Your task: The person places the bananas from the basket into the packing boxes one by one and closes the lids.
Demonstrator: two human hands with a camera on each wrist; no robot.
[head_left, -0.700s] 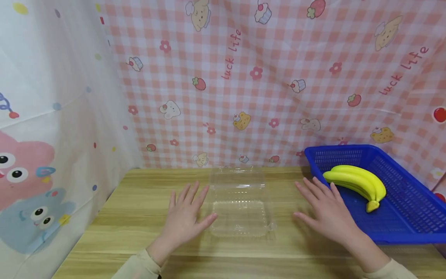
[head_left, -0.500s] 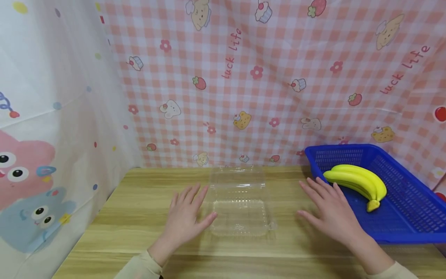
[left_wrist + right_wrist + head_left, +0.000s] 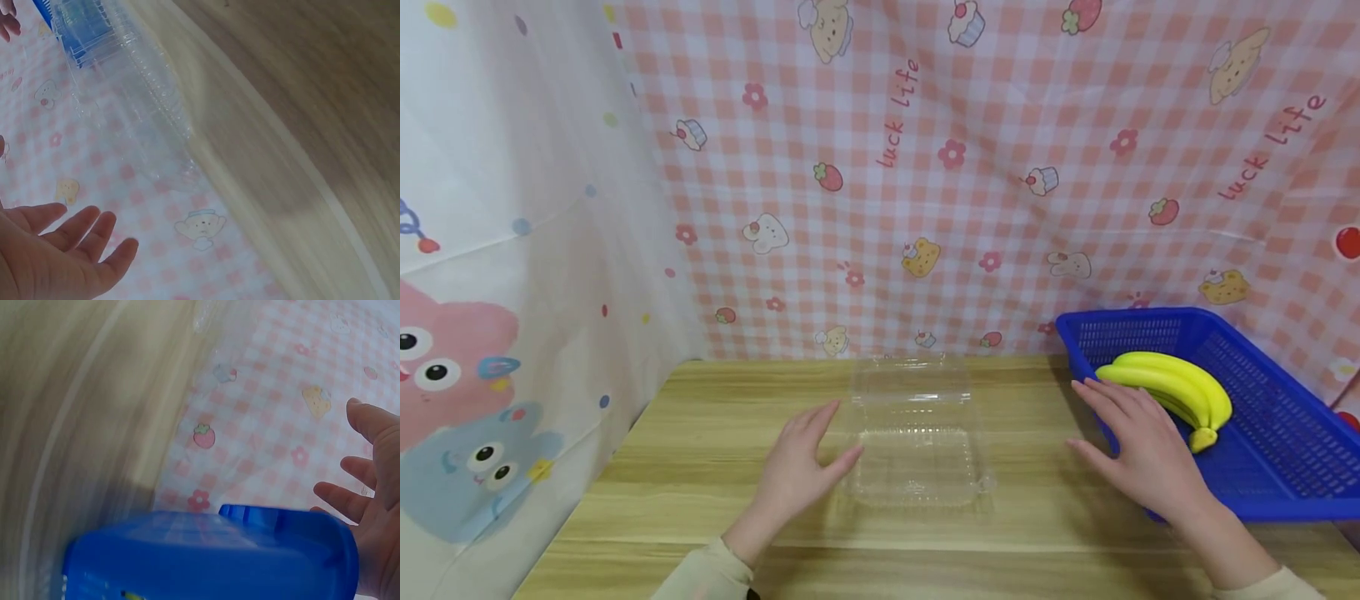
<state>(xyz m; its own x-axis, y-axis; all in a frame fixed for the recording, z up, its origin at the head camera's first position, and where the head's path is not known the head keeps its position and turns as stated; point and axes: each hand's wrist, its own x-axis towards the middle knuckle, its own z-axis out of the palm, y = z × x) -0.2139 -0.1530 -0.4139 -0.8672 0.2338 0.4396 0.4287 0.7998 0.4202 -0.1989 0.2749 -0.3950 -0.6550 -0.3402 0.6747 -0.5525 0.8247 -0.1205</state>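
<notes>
Left hand [image 3: 793, 468] hangs loose beside the clear, ridged box [image 3: 916, 468]; right hand [image 3: 1150, 457], fingers relaxed, nears smooth, curved bananas [image 3: 1197, 393] in the mesh-walled basket [image 3: 1273, 509].

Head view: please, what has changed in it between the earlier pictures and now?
The right hand moved to the right, nearer the bananas. The left hand stayed near the box, its fingers now looking closer together. Nothing was visibly taken hold of or let go. Box, bananas and basket stayed in place.
</notes>
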